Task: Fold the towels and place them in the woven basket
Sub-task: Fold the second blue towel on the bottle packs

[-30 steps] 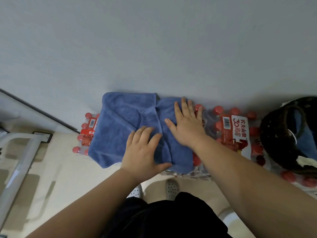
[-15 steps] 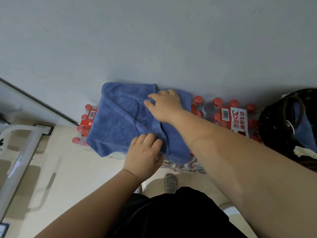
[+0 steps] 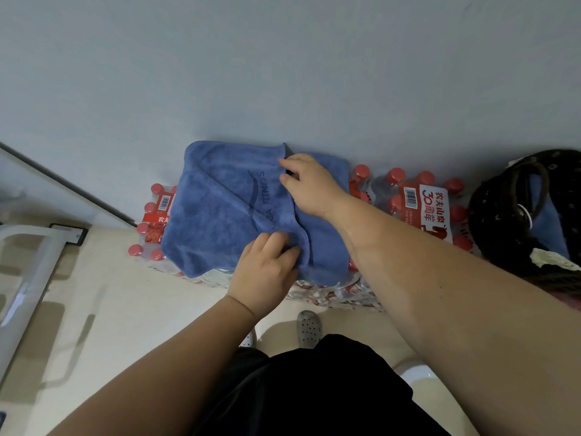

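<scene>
a blue towel (image 3: 220,221) with dark "fitness" lettering lies draped over shrink-wrapped packs of red-capped bottles (image 3: 408,196), its left part folded over the right so that a stitched edge runs from far to near across the middle, and a diagonal crease crosses the upper layer. the woven basket (image 3: 493,240), dark and round with a looped handle, stands at the right end of the packs, and a second blue towel (image 3: 555,228) lies inside it

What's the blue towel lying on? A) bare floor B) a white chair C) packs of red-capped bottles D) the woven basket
C: the blue towel is spread over the packs of red-capped bottles, whose caps show at both its sides.
</scene>
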A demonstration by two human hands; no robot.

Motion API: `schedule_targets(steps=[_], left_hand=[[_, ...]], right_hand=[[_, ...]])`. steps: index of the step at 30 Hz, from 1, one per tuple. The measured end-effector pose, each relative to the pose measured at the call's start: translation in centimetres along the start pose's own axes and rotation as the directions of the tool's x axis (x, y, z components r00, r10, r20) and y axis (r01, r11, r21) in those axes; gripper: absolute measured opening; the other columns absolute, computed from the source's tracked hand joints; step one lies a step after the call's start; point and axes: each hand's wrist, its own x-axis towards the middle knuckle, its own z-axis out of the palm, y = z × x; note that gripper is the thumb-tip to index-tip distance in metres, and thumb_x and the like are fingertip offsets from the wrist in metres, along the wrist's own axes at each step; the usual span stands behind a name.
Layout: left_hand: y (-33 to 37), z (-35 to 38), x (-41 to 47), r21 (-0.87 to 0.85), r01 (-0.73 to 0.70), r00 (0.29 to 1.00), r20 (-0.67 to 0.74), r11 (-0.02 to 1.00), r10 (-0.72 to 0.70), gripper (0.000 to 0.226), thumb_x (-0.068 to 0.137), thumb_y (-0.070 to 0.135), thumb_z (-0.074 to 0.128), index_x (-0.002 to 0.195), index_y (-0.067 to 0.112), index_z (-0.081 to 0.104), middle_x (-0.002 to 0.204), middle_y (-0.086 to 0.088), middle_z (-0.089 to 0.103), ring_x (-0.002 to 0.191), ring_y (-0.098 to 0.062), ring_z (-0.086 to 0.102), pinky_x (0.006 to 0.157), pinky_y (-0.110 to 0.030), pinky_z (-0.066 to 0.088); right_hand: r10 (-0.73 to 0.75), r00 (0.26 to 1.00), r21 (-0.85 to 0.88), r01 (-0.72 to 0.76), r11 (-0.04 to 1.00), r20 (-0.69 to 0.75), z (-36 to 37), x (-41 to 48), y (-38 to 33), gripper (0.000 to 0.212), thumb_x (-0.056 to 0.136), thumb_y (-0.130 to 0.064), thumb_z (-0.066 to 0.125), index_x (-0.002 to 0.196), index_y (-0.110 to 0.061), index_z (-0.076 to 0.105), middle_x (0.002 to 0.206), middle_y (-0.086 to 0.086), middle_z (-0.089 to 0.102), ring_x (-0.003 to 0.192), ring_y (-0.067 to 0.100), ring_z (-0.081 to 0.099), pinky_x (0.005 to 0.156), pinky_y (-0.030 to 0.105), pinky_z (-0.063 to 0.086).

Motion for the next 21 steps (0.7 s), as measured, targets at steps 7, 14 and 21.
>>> schedule_targets(steps=[7,14,21], left_hand=[[-0.5,-3.7,0.1,-0.068,-0.065,0.997,-0.054,0.996,0.062,0.006,0.084,0.011,0.069,0.088,0.009,0.074,0.072,-0.005,0.056,0.064,-0.027,0.051,0.056,-0.040,0.046],[2.3,-8.2,0.3,-0.196,-0.168,0.984,-0.094,0.966,0.152,0.019,0.091,0.022,0.062,0.096,0.010,0.076,0.078,-0.003,0.065,0.066,-0.023,0.059,0.059,-0.031,0.048],[5.1,-1.2,1.7,-0.134,-0.030,0.883,0.460,0.991,0.089,0.027,0.092,0.028,0.049,0.091,0.019,0.074,0.088,-0.002,0.066,0.076,-0.028,0.065,0.060,-0.036,0.052]], right_hand=[[0.003,1.000,0.176,0.002,0.984,-0.026,-0.1,-0.7,-0.9,0.050,0.101,-0.014,0.052,0.149,-0.007,0.041,0.152,0.002,0.036,0.132,0.017,0.048,0.115,0.035,0.036],[-0.057,0.952,0.367,0.171,0.914,-0.301,-4.2,-4.8,-1.9,0.045,0.101,-0.014,0.053,0.146,-0.012,0.047,0.142,-0.007,0.040,0.120,0.008,0.053,0.110,0.019,0.036],[0.223,0.972,0.120,-0.212,0.970,-0.079,-3.5,-6.9,4.7,0.063,0.097,-0.026,0.061,0.152,-0.009,0.036,0.155,0.003,0.030,0.142,0.016,0.033,0.106,0.016,0.020]])
